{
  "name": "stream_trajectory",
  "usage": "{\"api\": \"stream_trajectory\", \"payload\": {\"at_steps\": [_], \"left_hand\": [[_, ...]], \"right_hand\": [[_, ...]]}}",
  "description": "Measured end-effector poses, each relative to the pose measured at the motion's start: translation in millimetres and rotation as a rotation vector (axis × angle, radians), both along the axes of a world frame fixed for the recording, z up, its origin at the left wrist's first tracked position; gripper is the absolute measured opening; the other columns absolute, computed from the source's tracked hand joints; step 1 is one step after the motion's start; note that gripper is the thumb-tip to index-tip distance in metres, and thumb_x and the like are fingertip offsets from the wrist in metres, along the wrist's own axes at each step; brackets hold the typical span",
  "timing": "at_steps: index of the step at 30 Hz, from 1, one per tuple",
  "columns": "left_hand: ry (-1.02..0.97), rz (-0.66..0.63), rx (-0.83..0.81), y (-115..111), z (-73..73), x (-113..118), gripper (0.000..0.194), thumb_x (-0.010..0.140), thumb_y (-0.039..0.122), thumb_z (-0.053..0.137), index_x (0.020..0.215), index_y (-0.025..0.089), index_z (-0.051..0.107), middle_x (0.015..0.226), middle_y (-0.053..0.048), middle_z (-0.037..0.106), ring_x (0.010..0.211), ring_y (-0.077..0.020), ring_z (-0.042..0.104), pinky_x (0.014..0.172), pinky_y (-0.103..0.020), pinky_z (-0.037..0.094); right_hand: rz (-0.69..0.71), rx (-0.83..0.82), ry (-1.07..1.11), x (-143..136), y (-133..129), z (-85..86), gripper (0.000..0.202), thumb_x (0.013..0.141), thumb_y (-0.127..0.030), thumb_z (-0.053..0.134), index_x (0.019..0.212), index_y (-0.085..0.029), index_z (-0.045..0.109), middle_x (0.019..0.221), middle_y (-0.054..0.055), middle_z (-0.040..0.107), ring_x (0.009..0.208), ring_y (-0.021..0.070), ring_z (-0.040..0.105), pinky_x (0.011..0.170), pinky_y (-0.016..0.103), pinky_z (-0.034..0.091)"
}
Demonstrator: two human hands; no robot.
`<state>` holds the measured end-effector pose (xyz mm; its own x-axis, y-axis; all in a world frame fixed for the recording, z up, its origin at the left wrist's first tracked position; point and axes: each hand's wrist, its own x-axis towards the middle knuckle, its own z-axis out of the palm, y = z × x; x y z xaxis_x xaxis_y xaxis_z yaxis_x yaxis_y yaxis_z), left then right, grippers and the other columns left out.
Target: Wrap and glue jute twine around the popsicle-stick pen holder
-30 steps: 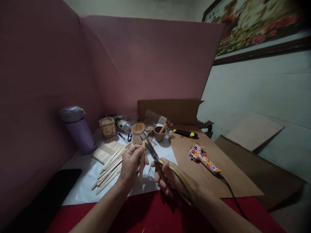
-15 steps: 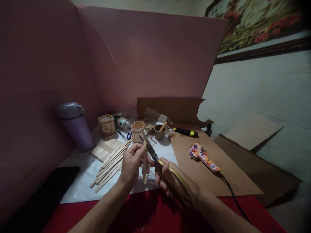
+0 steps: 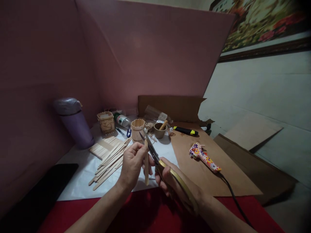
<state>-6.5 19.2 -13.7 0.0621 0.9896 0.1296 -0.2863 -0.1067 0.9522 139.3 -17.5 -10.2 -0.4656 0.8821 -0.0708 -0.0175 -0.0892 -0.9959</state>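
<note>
My left hand (image 3: 133, 163) pinches a wooden craft stick (image 3: 146, 170) that stands nearly upright. Wrapped round the gold handles of a pair of scissors (image 3: 178, 179) is my right hand (image 3: 167, 178). The scissor blades are parted a little, and their tips reach up past the stick's top end; whether they touch the wood I cannot tell. Left of my left hand, loose craft sticks (image 3: 109, 168) lie fanned out beside a banded bundle of sticks (image 3: 103, 147). Just behind the blades stands a round wooden stick cup (image 3: 137, 127).
A floral hot glue gun (image 3: 204, 157) with a black cord lies on brown cardboard (image 3: 233, 181) at right, below a black-yellow utility knife (image 3: 185, 130). A small pot (image 3: 160, 132), plastic bottles (image 3: 121, 120), a decorated box (image 3: 106, 122) and a purple tumbler (image 3: 75, 126) stand or lie farther back.
The view has shifted slightly. Both hands keep their grip on the stick and scissors, with the blades still about the stick's upper end.
</note>
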Motion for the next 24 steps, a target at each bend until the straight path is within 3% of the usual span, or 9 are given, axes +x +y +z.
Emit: {"api": "stream_trajectory", "payload": {"at_steps": [6, 12, 17, 24], "left_hand": [[0.014, 0.000, 0.010, 0.5, -1.3, 0.0, 0.027, 0.085, 0.042, 0.057, 0.075, 0.020, 0.046, 0.051, 0.002, 0.064, 0.032, -0.0133, 0.053, 0.033, -0.021, 0.036], [-0.008, 0.019, 0.025, 1.4, -3.1, -1.9, 0.024, 0.085, 0.040, 0.057, 0.077, 0.019, 0.047, 0.054, 0.002, 0.063, 0.039, -0.0118, 0.056, 0.039, -0.020, 0.042], [-0.032, -0.033, 0.000, -0.5, -1.7, -3.5, 0.021, 0.084, 0.039, 0.057, 0.082, 0.020, 0.048, 0.053, 0.002, 0.062, 0.034, -0.0121, 0.052, 0.035, -0.022, 0.041], [-0.037, -0.043, -0.036, -0.6, -1.7, -2.8, 0.021, 0.083, 0.039, 0.059, 0.083, 0.020, 0.049, 0.051, 0.003, 0.061, 0.034, -0.0112, 0.049, 0.036, -0.021, 0.040]], "right_hand": [[0.023, 0.113, -0.094, 1.7, 3.1, -9.0, 0.066, 0.074, -0.082, 0.040, 0.101, -0.022, 0.043, 0.072, -0.004, 0.045, 0.053, 0.0091, 0.036, 0.044, 0.020, 0.031], [-0.081, 0.329, -0.250, -2.1, -6.3, 0.9, 0.045, 0.086, -0.062, 0.051, 0.105, -0.021, 0.045, 0.075, -0.002, 0.050, 0.066, 0.0133, 0.044, 0.057, 0.024, 0.036], [-0.126, 0.319, -0.306, -2.5, -8.4, 4.1, 0.039, 0.083, -0.053, 0.062, 0.102, -0.022, 0.047, 0.082, 0.000, 0.058, 0.070, 0.0153, 0.049, 0.060, 0.025, 0.036], [-0.181, 0.296, -0.301, -1.5, -5.0, 2.6, 0.050, 0.072, -0.061, 0.068, 0.097, -0.021, 0.049, 0.073, 0.000, 0.054, 0.065, 0.0154, 0.046, 0.055, 0.025, 0.033]]}}
